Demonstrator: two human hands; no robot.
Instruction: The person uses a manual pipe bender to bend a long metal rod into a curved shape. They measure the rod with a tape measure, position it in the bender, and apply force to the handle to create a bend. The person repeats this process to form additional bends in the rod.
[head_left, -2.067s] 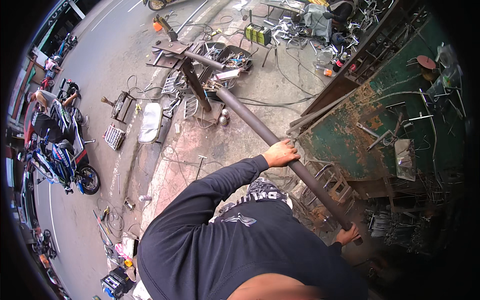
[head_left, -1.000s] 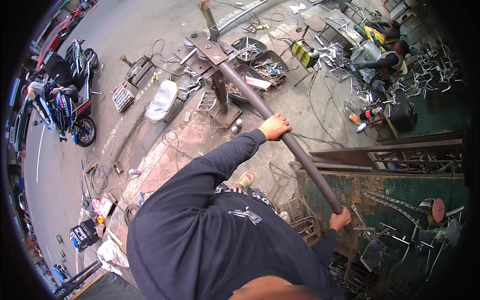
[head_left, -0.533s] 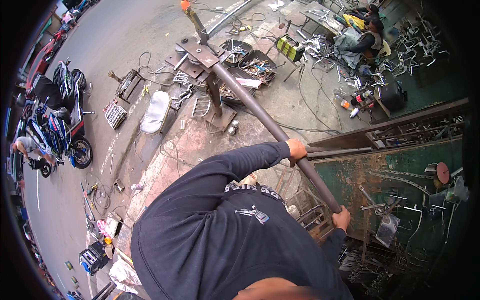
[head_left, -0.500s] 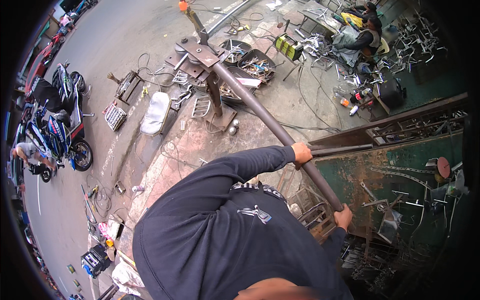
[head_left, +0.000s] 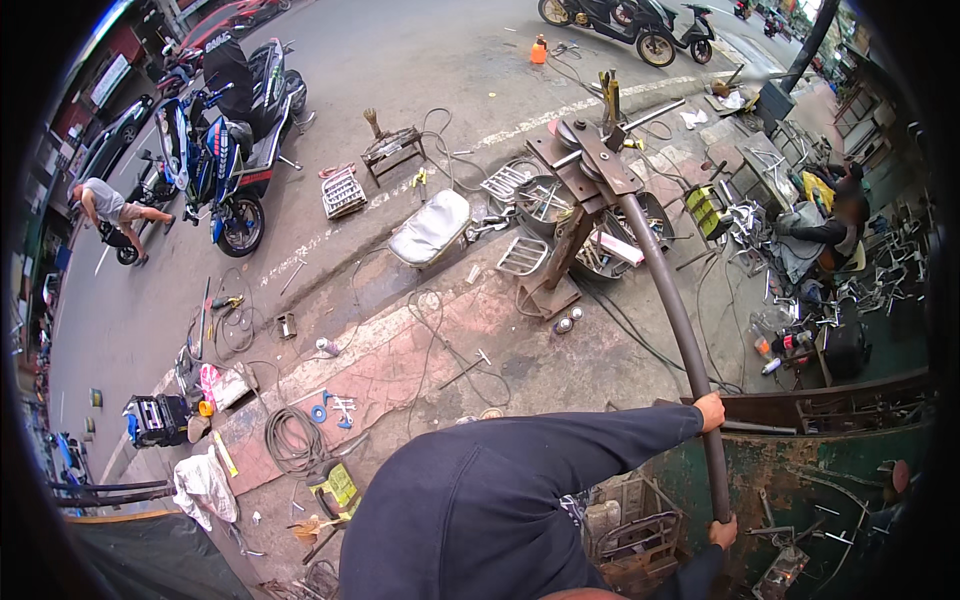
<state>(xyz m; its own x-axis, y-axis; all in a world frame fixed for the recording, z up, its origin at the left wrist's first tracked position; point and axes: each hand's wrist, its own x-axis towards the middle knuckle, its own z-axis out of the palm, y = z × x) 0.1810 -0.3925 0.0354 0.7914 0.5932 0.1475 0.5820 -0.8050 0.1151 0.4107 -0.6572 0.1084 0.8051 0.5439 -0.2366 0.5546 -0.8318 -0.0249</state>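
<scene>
Both my hands grip a long brown steel pipe [head_left: 668, 270], the lever of a pipe bender [head_left: 590, 165] on a stand. My left hand [head_left: 710, 411] is wrapped round the pipe at the end of an outstretched arm. Lower down, close to the pipe's near end, my right hand [head_left: 722, 532] is closed round it too. The bender has flat steel plates and round rollers, and a thin metal rod [head_left: 655, 115] sticks out past it to the right. Its post [head_left: 568, 250] rises from a steel base on the pavement.
Black pans [head_left: 650, 215] of metal parts crowd the post. A white padded seat [head_left: 430, 228] and wire racks [head_left: 343, 192] lie to the left. Cables [head_left: 293, 440] loop over the pavement. A seated person [head_left: 850, 220] is among metal pieces at right; motorcycles [head_left: 235, 150] stand in the road.
My view has swung left and the scene has turned clockwise in it, so the bender now appears farther right. Both hands keep their hold on the lever pipe.
</scene>
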